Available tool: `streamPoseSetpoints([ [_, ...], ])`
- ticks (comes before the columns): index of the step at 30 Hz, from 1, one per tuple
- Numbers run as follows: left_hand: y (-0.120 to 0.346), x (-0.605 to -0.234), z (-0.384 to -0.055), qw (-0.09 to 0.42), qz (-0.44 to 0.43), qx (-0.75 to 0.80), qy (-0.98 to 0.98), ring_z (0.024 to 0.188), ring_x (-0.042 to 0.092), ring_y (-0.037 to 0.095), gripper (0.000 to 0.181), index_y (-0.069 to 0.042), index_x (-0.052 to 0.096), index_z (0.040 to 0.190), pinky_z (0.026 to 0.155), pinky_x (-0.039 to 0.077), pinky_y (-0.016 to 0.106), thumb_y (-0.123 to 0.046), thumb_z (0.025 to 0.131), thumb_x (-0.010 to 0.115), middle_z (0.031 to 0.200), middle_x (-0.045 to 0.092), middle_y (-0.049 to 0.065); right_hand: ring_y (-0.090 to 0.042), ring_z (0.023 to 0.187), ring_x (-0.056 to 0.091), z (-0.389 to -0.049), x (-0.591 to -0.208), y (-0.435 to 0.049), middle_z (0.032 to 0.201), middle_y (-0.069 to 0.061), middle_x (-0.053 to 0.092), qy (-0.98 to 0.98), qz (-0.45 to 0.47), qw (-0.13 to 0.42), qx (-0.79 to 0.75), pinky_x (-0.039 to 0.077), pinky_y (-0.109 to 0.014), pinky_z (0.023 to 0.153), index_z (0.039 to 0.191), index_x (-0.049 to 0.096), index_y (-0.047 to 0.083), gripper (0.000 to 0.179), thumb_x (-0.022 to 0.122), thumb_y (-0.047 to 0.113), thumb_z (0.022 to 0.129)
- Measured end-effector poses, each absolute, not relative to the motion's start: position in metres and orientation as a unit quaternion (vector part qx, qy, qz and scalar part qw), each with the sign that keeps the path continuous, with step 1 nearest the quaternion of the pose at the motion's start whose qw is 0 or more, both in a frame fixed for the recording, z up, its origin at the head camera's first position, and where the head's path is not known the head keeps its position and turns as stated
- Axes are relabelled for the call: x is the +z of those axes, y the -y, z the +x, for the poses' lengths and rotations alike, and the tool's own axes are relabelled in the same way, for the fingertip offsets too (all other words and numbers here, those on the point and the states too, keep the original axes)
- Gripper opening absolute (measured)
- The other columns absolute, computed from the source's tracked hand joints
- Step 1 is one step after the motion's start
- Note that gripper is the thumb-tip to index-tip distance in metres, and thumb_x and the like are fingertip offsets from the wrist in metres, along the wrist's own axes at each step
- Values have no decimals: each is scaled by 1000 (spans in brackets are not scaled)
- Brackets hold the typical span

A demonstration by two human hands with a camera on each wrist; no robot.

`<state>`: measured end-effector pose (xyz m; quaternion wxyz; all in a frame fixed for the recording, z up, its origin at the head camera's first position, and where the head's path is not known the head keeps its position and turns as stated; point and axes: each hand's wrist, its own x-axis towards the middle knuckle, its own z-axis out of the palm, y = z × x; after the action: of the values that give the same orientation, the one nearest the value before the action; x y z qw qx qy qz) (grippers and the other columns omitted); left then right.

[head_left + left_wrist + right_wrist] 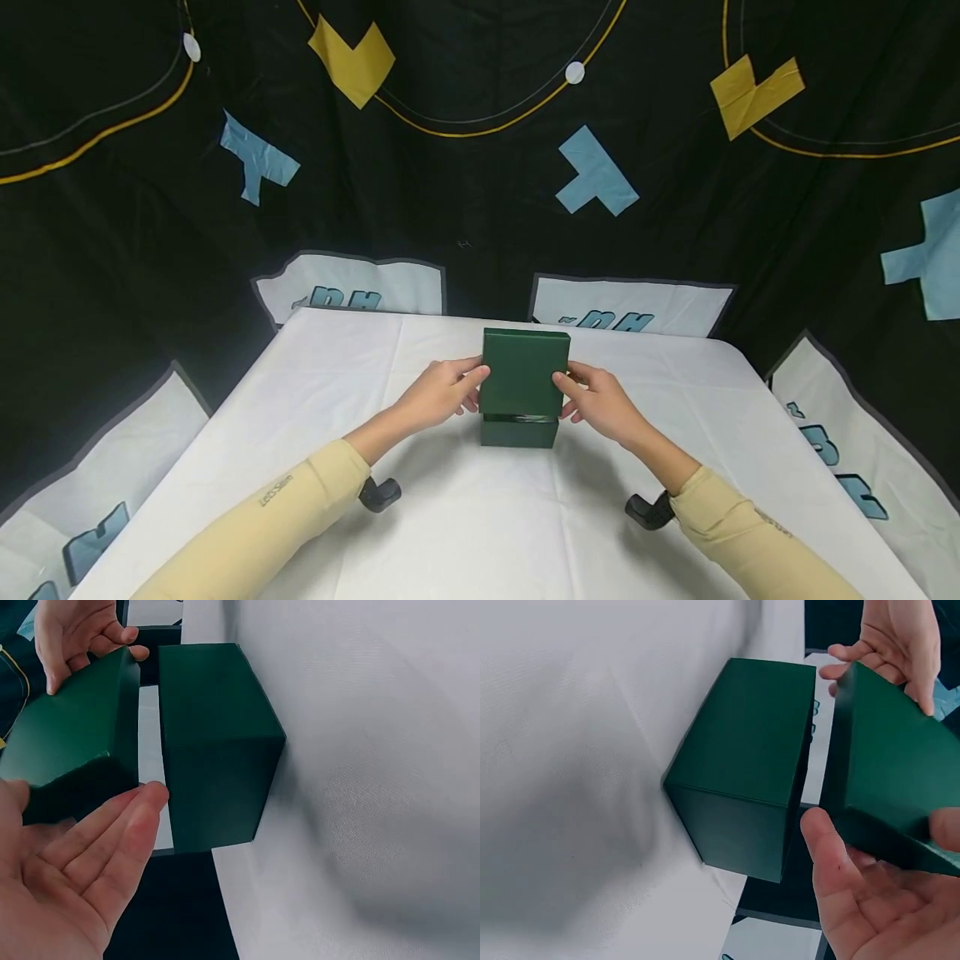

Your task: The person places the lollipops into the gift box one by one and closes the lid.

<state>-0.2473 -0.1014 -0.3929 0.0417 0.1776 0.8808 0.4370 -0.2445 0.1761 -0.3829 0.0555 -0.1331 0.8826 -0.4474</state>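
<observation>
A dark green box base [519, 433] stands upright on the white-covered table. Held just above it, apart from its rim, is the matching green lid [525, 372]. My left hand [441, 390] grips the lid's left side between thumb and fingers. On the opposite side, my right hand [602, 403] pinches the lid the same way. Both wrist views show a gap between the lid [75, 735] and the box base [739, 735]; the inside of the box is hidden in them.
The white cloth [450, 525] spreads around the box, with soft folds. Behind the table hangs a black curtain [465, 200] with yellow and blue patches. White lettered panels [633, 302] stand along the table's edges. Dark wrist mounts [380, 495] sit under both forearms.
</observation>
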Motion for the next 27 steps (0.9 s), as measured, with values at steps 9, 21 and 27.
streamPoseSetpoints([
  [9, 92, -397, -255, 58, 174, 390, -902, 67, 73, 31, 62, 5, 32, 154, 73, 58, 33, -33, 107, 47, 62, 70, 0, -32, 64, 68, -253, -386, -173, 77, -6, 70, -910, -138, 46, -389, 55, -31, 63, 156, 31, -2, 67, 55, 33, 104],
  [21, 88, -402, -260, 80, 163, 342, -922, 64, 72, 26, 61, 9, 31, 153, 91, 53, 39, -25, 106, 49, 60, 67, -2, -19, 52, 59, -266, -400, -166, 62, -7, 63, -946, -151, 12, -285, 46, -32, 55, 152, 37, -4, 62, 52, 32, 105],
  [27, 87, -403, -264, 82, 165, 344, -921, 64, 72, 25, 63, 8, 32, 153, 102, 48, 44, -28, 105, 50, 63, 69, 2, -14, 52, 58, -268, -407, -165, 65, -3, 62, -950, -135, 26, -279, 46, -29, 52, 153, 35, -4, 60, 50, 31, 106],
])
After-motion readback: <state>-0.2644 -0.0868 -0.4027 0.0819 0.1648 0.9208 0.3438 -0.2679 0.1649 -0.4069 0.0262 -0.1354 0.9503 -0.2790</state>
